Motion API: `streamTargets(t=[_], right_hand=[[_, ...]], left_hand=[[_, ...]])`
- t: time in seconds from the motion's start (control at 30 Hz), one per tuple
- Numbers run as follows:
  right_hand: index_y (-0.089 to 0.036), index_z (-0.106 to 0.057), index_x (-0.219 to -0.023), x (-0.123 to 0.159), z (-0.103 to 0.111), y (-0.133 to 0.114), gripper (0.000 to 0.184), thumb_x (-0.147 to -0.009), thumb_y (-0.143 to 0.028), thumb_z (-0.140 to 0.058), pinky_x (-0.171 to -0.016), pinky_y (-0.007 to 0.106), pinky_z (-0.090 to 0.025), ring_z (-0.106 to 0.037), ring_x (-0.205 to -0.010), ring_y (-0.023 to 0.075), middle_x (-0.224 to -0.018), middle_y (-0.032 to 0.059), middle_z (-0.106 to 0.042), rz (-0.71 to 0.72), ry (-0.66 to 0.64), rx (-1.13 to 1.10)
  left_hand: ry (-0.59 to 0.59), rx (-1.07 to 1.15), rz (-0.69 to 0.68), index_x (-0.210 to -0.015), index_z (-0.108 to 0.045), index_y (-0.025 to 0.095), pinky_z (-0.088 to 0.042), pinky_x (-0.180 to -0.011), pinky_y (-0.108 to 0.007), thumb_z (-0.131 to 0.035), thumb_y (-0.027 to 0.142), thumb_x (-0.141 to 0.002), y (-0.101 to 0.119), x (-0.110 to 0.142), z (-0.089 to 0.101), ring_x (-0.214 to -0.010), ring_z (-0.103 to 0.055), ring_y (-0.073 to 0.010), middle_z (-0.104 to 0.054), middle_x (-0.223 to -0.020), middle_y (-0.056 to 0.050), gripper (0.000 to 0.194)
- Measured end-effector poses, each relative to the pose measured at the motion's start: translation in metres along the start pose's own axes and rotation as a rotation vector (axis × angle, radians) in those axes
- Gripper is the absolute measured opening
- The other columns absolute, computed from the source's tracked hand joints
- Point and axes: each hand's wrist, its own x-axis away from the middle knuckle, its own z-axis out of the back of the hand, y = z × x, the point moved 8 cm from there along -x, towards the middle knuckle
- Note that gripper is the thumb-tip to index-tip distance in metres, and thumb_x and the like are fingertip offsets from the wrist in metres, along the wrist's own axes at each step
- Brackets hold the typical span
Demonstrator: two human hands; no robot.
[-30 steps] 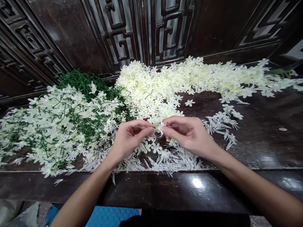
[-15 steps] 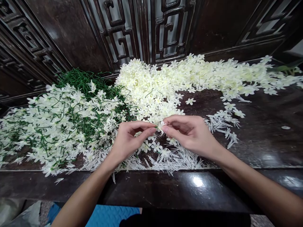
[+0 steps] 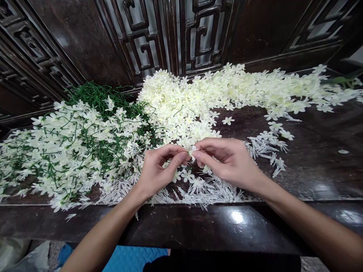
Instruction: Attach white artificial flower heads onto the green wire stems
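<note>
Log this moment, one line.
right hand: fingers pinch small white flower | left hand: fingers closed at same flower | beyond: heap of loose white blossoms

White glare spots the dark, glossy bench (image 3: 312, 162).

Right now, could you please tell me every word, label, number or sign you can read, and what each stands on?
There are none: no lettering, brand or number can be read on the flowers, green stems, bench, mat or lattice.

Place: home-like room, it seems | carved dark lattice panels (image 3: 204, 16) | polished wooden ledge (image 3: 317, 162) | blue quilted mat (image 3: 133, 259) below
</note>
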Motion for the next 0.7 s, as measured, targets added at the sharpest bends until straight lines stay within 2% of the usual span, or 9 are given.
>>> streamTargets(t=[0.2, 0.5, 0.7], right_hand=[[-0.018, -0.066, -0.080, -0.001, 0.000, 0.004, 0.008, -0.085, -0.020, -0.060, -0.049, 0.026, -0.050, -0.060, -0.059, 0.0125, -0.072, 0.0028, -0.065, -0.023, -0.013, -0.030], [-0.019, -0.068, -0.086, 0.002, -0.005, 0.009, 0.005, -0.083, -0.019, -0.065, -0.055, 0.025, -0.050, -0.061, -0.062, 0.0118, -0.071, 0.0000, -0.065, -0.070, -0.039, -0.080], [-0.017, -0.067, -0.089, 0.001, -0.007, 0.007, 0.008, -0.082, -0.022, -0.065, -0.056, 0.025, -0.053, -0.062, -0.065, 0.0120, -0.075, 0.0017, -0.066, -0.090, -0.115, -0.099]], left_hand=[[0.034, -0.090, -0.080, -0.089, -0.070, 0.013, -0.043, -0.039, -0.020, -0.063, 0.013, -0.081, 0.009, -0.001, 0.003, -0.047, -0.054, -0.0081, -0.068, -0.065, -0.003, 0.011], [0.036, -0.150, -0.115, -0.081, -0.069, 0.013, -0.048, -0.045, -0.022, -0.062, 0.011, -0.078, 0.012, -0.001, 0.003, -0.052, -0.058, -0.0103, -0.068, -0.066, -0.004, 0.008], [0.029, -0.185, -0.124, -0.079, -0.068, 0.012, -0.048, -0.046, -0.023, -0.061, 0.011, -0.078, 0.013, -0.001, 0.002, -0.053, -0.057, -0.0108, -0.067, -0.065, -0.004, 0.008]])
